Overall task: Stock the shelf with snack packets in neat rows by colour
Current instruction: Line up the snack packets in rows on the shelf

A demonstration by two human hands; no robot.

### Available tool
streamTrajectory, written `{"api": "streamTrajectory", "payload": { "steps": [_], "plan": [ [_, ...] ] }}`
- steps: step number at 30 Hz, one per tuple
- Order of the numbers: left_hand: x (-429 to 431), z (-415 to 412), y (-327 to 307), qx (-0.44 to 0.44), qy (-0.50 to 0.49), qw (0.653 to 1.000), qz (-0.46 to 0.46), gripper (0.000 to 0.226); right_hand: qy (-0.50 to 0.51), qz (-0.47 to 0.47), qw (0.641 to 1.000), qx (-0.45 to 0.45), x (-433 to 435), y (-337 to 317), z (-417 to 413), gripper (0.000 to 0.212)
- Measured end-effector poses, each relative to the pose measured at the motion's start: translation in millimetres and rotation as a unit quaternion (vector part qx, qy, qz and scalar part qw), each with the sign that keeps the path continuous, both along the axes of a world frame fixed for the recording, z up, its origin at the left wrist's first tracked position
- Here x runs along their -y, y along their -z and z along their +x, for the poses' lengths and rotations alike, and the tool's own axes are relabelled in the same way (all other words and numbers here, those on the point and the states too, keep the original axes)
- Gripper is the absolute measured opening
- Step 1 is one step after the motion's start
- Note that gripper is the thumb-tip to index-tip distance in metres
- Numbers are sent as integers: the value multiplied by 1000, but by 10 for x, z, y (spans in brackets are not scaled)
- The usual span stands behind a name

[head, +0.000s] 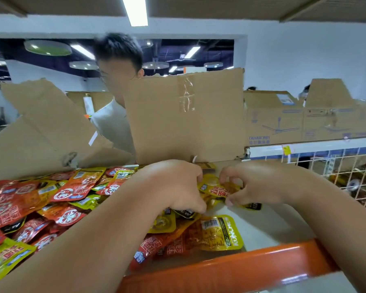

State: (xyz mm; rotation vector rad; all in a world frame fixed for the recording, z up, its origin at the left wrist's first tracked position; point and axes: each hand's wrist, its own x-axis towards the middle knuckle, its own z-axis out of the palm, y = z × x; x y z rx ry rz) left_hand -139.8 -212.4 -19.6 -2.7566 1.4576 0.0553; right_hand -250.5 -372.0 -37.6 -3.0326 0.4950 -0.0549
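Both hands meet over the pale shelf [268,227] and work on the same small cluster of yellow packets [215,188]. The left hand [175,185] is curled down, its grip closed on the near edge of that cluster, with a dark-ended packet [186,212] pinched under its fingertips. The right hand [254,185] has its thumb and forefinger clamped on the far right side of a yellow packet, the other fingers bent beneath it.

Just below the two grips lies a single yellow packet with a barcode [220,233], partly overlapping red packets [156,246] that reach toward the orange shelf edge [230,269]. To the left of the left grip spreads a loose heap of red and yellow packets [51,199], unsorted. Beyond both grips stands a cardboard sheet [186,115]; another person [116,115] is partly hidden behind it. A wire basket [347,170] sits to the right of the right grip.
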Motion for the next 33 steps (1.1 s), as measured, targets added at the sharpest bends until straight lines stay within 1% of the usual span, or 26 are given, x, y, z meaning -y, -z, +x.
{"api": "streamTrajectory", "payload": {
  "steps": [4, 7, 11, 16, 20, 23, 25, 28, 31, 33],
  "plan": [
    [-23, 3, -17, -6, 6, 1000, -16, 58, 2, 10, 1000, 26, -1, -11, -1, 40],
    [-31, 33, -21, -12, 4, 998, -64, 56, 7, 30, 996, 78, 46, -20, 7, 38],
    [-46, 109, -41, 18, 7, 989, -146, 55, 26, 40, 987, 153, 89, -35, 17, 35],
    [-69, 181, -72, 48, -1, 981, -189, 52, 37, 64, 968, 238, 98, -55, 5, 26],
    [-43, 191, -78, 45, -9, 971, -234, 55, 46, 71, 955, 283, 138, -93, -83, 31],
    [-16, 126, -108, 61, -5, 961, -268, 50, 45, 78, 947, 309, 233, -102, -281, 32],
    [23, 67, -123, 100, 5, 956, -276, 47, 41, 74, 945, 317, 323, -91, -459, 32],
    [216, -165, -129, 144, 25, 949, -278, 50, 49, 78, 937, 337, 519, -76, -834, 30],
    [555, -564, -101, 150, 65, 937, -310, 51, 66, 85, 931, 348, 772, -42, -1295, 27],
    [838, -892, -76, 134, 85, 934, -320, 51, 82, 87, 929, 350, 963, 0, -1652, 24]
  ]
}}
